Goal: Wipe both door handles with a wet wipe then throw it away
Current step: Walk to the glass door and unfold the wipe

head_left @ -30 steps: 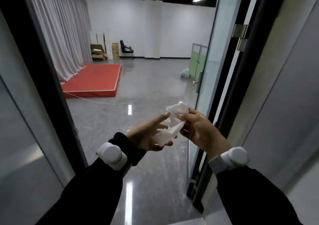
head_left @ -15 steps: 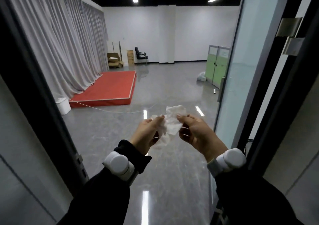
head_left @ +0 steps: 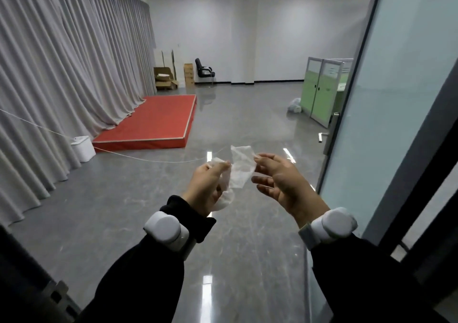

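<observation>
I am unfolding the wet wipe (head_left: 241, 171) at 12 o'clock, left hand (head_left: 207, 189) and right hand (head_left: 282, 184) each pinching one edge, as preparation for wiping; the next move likely requires carrying it to the door handle (head_left: 323, 135) at 2 o'clock.

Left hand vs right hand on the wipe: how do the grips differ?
Left hand curls all fingers, wet wipe bunched below its palm; right hand pinches only, other fingers spread loose. Left hand shows its back, right hand its palm. Both pinch the wipe's top edge, holding it between them.
</observation>
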`<state>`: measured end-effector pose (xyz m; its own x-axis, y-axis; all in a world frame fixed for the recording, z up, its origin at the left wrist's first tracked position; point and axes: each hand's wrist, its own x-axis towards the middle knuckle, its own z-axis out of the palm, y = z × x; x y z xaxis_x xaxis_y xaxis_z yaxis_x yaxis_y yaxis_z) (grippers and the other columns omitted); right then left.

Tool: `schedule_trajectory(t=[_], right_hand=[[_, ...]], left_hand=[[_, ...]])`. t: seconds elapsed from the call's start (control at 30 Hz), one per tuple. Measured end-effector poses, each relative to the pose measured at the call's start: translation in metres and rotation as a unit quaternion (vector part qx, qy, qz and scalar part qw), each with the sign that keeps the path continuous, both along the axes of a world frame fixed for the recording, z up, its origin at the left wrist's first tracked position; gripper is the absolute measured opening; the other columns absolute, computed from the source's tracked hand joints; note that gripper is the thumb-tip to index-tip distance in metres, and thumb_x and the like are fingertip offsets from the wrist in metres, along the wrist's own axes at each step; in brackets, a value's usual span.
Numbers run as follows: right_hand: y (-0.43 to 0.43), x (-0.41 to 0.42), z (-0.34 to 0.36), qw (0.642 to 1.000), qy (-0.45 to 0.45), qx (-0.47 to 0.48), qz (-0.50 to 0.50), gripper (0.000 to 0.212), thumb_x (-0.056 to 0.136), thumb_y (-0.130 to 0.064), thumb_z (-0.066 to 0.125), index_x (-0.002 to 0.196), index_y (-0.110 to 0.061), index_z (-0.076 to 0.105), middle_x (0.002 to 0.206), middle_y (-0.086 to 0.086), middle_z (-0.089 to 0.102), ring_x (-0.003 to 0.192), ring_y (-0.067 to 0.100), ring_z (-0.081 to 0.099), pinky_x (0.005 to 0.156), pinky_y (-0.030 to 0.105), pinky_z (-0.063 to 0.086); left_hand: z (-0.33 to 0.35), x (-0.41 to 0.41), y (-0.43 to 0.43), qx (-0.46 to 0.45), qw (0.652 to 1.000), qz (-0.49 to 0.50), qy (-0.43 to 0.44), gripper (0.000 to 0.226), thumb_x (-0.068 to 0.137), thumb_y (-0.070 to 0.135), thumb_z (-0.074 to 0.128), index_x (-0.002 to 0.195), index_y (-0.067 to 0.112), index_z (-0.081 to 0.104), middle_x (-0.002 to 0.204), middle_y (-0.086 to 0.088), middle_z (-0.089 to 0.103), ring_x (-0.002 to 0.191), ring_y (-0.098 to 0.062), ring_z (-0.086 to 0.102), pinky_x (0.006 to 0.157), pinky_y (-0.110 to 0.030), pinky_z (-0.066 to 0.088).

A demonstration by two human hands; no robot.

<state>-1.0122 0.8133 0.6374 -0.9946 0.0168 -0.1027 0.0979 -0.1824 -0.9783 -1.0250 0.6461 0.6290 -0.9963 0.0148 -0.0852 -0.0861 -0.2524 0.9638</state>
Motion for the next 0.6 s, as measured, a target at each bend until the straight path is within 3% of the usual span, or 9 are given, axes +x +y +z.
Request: schedule_trajectory(t=[0.13,0.3,0.43,0.53,0.6], right_hand=[[0.006,-0.060,-0.014,0.999,-0.002,0.015,-0.031,0.034,0.084,-0.036,0.072,0.114,-0.026,0.059,0.106,0.005,0.072,0.080,0.021,0.070,0.066,0.030,0.053],[0.010,-0.121,-0.019,0.997,-0.014,0.056,-0.042,0.039,0.080,-0.042,0.074,0.110,-0.020,0.062,0.112,0.008,0.070,0.079,0.021,0.069,0.065,0.028,0.054],[0.013,-0.185,-0.011,0.994,-0.019,0.079,-0.071,0.043,0.079,-0.045,0.074,0.108,-0.015,0.065,0.109,0.009,0.071,0.077,0.019,0.066,0.071,0.032,0.054],[0.017,-0.232,0.001,0.990,-0.020,0.106,-0.089,0.041,0.079,-0.045,0.074,0.105,-0.015,0.066,0.092,0.001,0.071,0.071,0.016,0.065,0.082,0.038,0.056],[0.021,-0.265,0.006,0.986,-0.019,0.132,-0.099,0.042,0.078,-0.047,0.075,0.105,-0.016,0.066,0.093,0.003,0.072,0.072,0.016,0.066,0.082,0.039,0.056]], left_hand=[[-0.007,-0.068,0.009,0.000,0.999,-0.032,-0.007,0.029,0.097,0.009,0.054,0.068,0.012,0.050,0.054,-0.004,0.047,0.040,-0.011,0.046,0.041,-0.016,0.037],[-0.009,-0.140,0.022,0.017,0.998,-0.063,-0.014,0.006,0.095,0.011,0.056,0.096,0.007,0.059,0.063,-0.005,0.059,0.046,-0.014,0.056,0.039,-0.018,0.041],[0.000,-0.216,0.034,0.009,0.993,-0.114,-0.027,0.008,0.095,0.013,0.056,0.087,0.011,0.058,0.053,0.001,0.059,0.041,-0.010,0.056,0.037,-0.017,0.039],[0.012,-0.272,0.043,-0.008,0.989,-0.146,-0.024,0.006,0.093,0.014,0.059,0.088,0.012,0.061,0.060,-0.003,0.061,0.047,-0.014,0.059,0.042,-0.021,0.044],[0.017,-0.308,0.049,-0.015,0.986,-0.164,-0.017,0.005,0.093,0.016,0.060,0.089,0.013,0.061,0.064,-0.005,0.060,0.049,-0.016,0.059,0.046,-0.022,0.046]])
